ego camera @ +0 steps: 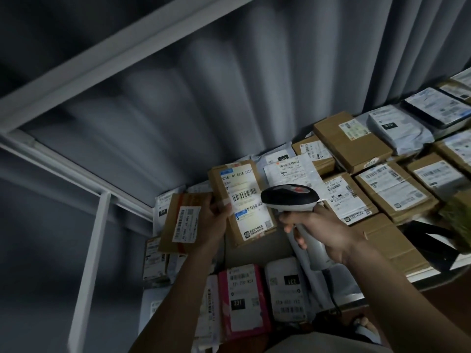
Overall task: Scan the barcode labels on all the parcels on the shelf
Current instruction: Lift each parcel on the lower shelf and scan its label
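Note:
My right hand [323, 234] grips the handle of a black and white barcode scanner [289, 198], whose head points left over a brown box parcel [242, 202] with a large white barcode label. My left hand [216, 220] holds that box by its left edge, thumb on the label. Just left of that hand, a smaller brown parcel [181, 224] with a white label and orange tape stands tilted; I cannot tell whether the hand touches it. Many more labelled boxes and grey mailers cover the shelf [420, 273] to the right.
A lower shelf level holds a pink mailer [242, 301] and white mailers [288, 291]. The white metal shelf frame [86, 263] runs down the left and across the top. Grey curtain hangs behind. A yellowish object [458, 220] sits at the right edge.

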